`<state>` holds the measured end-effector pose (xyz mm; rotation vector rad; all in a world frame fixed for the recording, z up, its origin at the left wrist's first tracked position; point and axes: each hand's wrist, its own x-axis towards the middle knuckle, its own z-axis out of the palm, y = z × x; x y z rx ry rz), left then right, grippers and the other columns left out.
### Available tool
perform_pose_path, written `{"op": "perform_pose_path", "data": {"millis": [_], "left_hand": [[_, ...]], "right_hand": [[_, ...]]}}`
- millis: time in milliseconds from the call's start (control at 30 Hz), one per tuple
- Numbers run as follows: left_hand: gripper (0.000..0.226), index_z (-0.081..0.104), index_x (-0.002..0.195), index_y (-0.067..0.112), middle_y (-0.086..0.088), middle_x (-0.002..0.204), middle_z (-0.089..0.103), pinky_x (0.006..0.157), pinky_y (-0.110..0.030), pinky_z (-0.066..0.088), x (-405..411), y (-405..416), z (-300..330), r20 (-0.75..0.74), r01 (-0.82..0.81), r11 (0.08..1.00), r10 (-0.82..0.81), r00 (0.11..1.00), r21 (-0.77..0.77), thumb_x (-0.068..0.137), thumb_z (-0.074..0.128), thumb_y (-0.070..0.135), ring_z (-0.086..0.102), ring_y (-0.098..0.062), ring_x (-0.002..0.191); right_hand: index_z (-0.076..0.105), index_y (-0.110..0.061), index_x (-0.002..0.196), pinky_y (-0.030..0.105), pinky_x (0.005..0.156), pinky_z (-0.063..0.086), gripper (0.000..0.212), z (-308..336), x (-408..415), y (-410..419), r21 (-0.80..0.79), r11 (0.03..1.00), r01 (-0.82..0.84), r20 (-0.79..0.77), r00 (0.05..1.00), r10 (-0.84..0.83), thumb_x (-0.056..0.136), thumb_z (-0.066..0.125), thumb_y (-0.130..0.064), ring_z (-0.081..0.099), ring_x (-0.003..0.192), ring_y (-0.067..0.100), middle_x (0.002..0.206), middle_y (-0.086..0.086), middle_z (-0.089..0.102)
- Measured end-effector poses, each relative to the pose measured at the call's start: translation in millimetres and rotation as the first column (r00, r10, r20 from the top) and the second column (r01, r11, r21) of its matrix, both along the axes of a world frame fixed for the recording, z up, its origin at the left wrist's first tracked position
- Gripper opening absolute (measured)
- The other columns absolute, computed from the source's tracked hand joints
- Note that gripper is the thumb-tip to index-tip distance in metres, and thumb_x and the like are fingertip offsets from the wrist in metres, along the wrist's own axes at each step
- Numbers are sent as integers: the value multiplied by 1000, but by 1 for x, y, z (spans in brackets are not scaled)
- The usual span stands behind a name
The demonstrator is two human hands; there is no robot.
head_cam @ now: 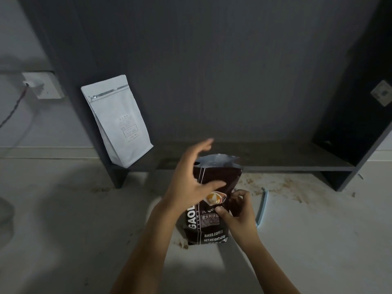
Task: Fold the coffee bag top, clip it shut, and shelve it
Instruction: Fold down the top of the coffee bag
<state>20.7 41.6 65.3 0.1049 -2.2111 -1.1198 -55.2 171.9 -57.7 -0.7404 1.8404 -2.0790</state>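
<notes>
A dark brown coffee bag (pixel 212 225) stands upright on the pale counter, its silver-lined top open and unfolded. My left hand (pixel 191 177) is spread open against the bag's upper left side, fingers apart, thumb across the front. My right hand (pixel 237 209) pinches the bag's right edge about halfway up. A long light-blue sealing clip (pixel 262 205) lies on the counter just right of the bag. The dark shelf board (pixel 275 158) runs behind the bag.
A white coffee bag (pixel 118 122) leans at the shelf's left end. Brown coffee grounds (pixel 282 183) are scattered on the counter (pixel 63 230) around and right of the dark bag. A wall socket with a cable (pixel 40 85) is at the far left.
</notes>
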Motion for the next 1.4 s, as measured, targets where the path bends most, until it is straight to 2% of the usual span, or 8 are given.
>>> {"op": "perform_pose_path", "data": {"millis": [167,267,367,567,900,1133,1233,1400], "left_hand": [[42,60,111,37,9,132,52,99,-42,38,-21,4,48,293,133,721,101,951,-680,70,69,46,54,-12,114],[32,62,108,33,7,121,57,94,-38,34,-33,9,50,333,197,641,97,938,-742,77,64,43,57,-13,103],[12,67,80,23,7,101,64,86,-34,32,-40,12,47,309,179,642,95,946,-746,79,63,35,60,-15,83],[14,63,69,19,6,88,67,81,-34,42,-36,-1,41,203,23,768,141,969,-640,80,62,26,52,-16,66],[7,67,81,27,10,87,70,70,-29,49,-21,2,50,277,122,836,37,960,-536,75,67,32,59,-4,77],[86,42,127,36,13,120,61,93,-16,43,6,-19,31,113,40,999,-36,993,-28,53,87,29,58,2,106],[62,59,110,33,15,99,71,83,-22,49,11,-27,-7,272,71,973,-131,953,220,57,86,14,63,7,93],[29,71,78,30,24,67,72,66,-17,51,10,-19,-36,92,-73,942,46,995,328,66,77,4,68,1,72]], "right_hand": [[53,-11,82,26,67,53,29,6,2,1,80,997,-7,-65,998,13,69,65,-34,65,80,15,83,8,65],[59,-18,76,31,71,54,7,11,1,-1,131,991,28,-119,993,-13,75,66,-18,65,79,17,80,5,67],[60,-21,66,31,76,52,24,16,0,-3,175,980,93,-152,986,-67,76,66,-1,64,81,16,81,2,68],[50,-14,58,11,54,47,28,17,5,-4,173,974,143,-100,987,-127,77,63,3,63,73,5,79,0,68],[50,-21,93,34,73,57,47,42,-10,-2,79,995,-55,18,998,53,62,79,-2,69,84,19,90,6,69],[68,-11,82,23,61,57,23,60,-20,2,18,988,-155,-12,988,155,70,68,8,71,72,17,72,-4,76],[68,-9,84,23,61,57,19,62,-19,0,15,989,-147,-11,989,147,72,68,6,71,72,18,73,-4,76],[71,-17,77,21,63,56,22,65,-17,-3,-19,994,-105,-83,991,103,75,65,4,71,72,15,71,-8,76]]}}
